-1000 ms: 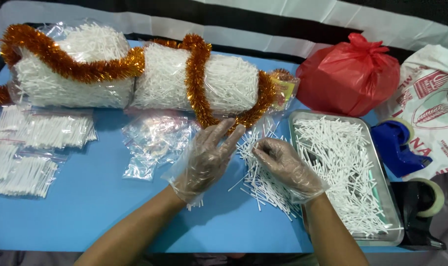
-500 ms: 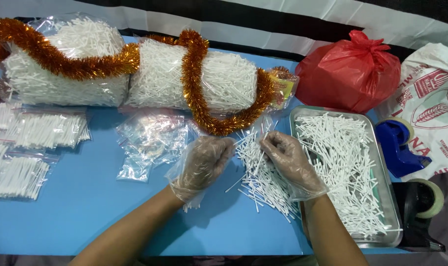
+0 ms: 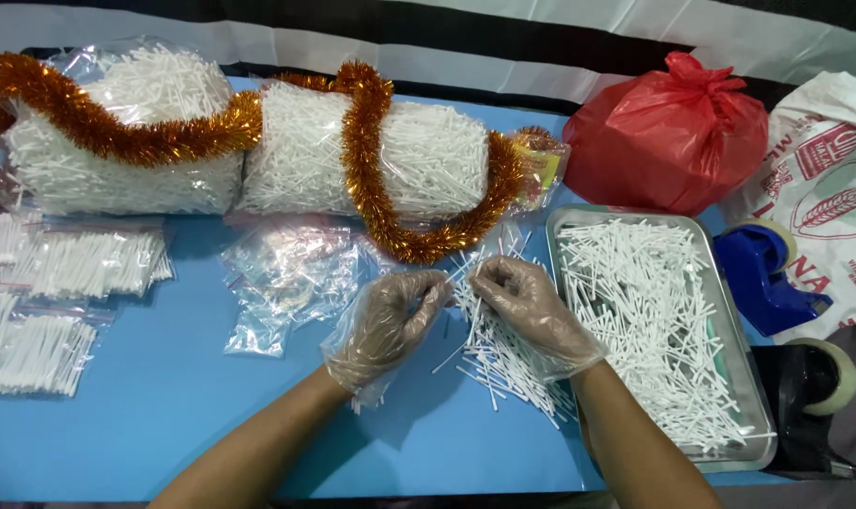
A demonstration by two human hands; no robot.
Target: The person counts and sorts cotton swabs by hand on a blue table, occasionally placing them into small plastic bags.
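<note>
Both my hands wear thin clear plastic gloves. My left hand point(image 3: 390, 325) is curled with its fingertips pinched on a few white sticks at the edge of a loose pile of white sticks point(image 3: 503, 349) on the blue table point(image 3: 164, 415). My right hand point(image 3: 531, 311) rests on the same pile, fingers bent down and gathering sticks beside the left fingertips. A metal tray point(image 3: 734, 377) heaped with more white sticks lies just right of my right hand.
Empty small clear bags point(image 3: 282, 278) lie left of my left hand. Filled stick packets point(image 3: 60, 283) sit far left. Two big bags of sticks point(image 3: 305, 155) wrapped in orange tinsel point(image 3: 371, 179) line the back. A red plastic bag point(image 3: 673, 137), blue tape dispenser point(image 3: 762, 273) and tape roll point(image 3: 828, 377) stand right.
My left hand has closed from spread fingers to a curled pinch and moved in to meet my right hand over the stick pile. The view shifted slightly.
</note>
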